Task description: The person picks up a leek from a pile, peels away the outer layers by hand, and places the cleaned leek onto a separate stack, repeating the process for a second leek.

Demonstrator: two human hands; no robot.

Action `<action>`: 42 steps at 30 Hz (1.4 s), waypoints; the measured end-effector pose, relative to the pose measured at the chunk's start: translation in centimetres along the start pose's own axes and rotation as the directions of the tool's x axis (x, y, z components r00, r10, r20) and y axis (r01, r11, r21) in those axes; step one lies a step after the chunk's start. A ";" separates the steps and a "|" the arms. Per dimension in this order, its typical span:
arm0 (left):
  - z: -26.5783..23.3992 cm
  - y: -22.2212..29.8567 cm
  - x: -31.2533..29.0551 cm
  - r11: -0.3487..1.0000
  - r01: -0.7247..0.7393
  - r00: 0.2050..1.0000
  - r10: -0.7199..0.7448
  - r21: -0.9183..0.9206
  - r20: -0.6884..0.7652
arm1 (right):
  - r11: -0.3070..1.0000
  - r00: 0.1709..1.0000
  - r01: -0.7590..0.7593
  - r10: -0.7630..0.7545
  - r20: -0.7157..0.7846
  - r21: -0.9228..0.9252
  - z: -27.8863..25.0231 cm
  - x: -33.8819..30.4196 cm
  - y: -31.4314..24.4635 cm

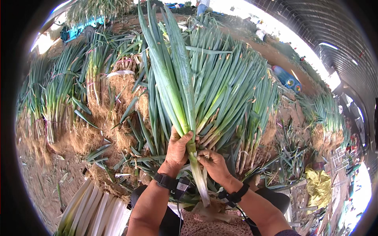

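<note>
A large green onion [173, 82] stands upright before me, its long green leaves fanning upward and its pale stalk pointing down toward my lap. My left hand [178, 148] is wrapped round it where the leaves meet the stalk, thumb across the front. Just below and to the right, my right hand [215, 165] has its thumb and fingers pinched together at the stalk's outer layer. The stalk's lower end is white, and its root end is blurred against my patterned clothing [193, 226]. Behind it leans a big heap of green onions [232, 82].
Clean white stalks [92, 208] lie side by side at the lower left. Tied bundles with roots [51, 102] fill the left, with another bundle [328, 118] at far right. Trimmed leaves [289, 153] litter the ground beside a yellow sack [318, 187]. A blue vehicle [80, 29] stands far left.
</note>
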State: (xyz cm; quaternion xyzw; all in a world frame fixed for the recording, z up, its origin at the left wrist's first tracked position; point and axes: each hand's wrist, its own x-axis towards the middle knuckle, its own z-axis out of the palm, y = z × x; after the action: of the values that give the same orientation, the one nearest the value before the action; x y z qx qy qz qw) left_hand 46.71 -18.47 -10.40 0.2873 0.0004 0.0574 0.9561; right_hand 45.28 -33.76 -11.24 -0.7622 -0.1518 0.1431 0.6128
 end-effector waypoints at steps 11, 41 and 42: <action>0.1 0.3 0.1 0.997 0.078 0.997 -0.078 -0.007 0.002 | 0.926 0.975 0.192 -0.217 -0.043 -0.325 0.6 1.8 -0.1; -6.9 7.1 1.7 0.986 -0.053 0.864 0.125 0.159 -0.488 | 0.645 0.735 0.086 0.474 0.485 -0.760 -8.4 -19.1 -2.9; -7.2 7.9 1.2 0.984 -0.026 0.853 0.113 0.175 -0.510 | 0.657 0.739 0.103 0.452 0.499 -0.747 -8.5 -19.4 -3.6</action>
State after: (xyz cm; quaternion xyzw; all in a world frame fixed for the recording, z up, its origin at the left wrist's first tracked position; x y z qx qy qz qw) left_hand 46.81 -7.82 -12.01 0.3375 0.2518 0.1668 0.8915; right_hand 30.81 -48.50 -5.28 -0.8537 -0.3181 0.3869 0.1428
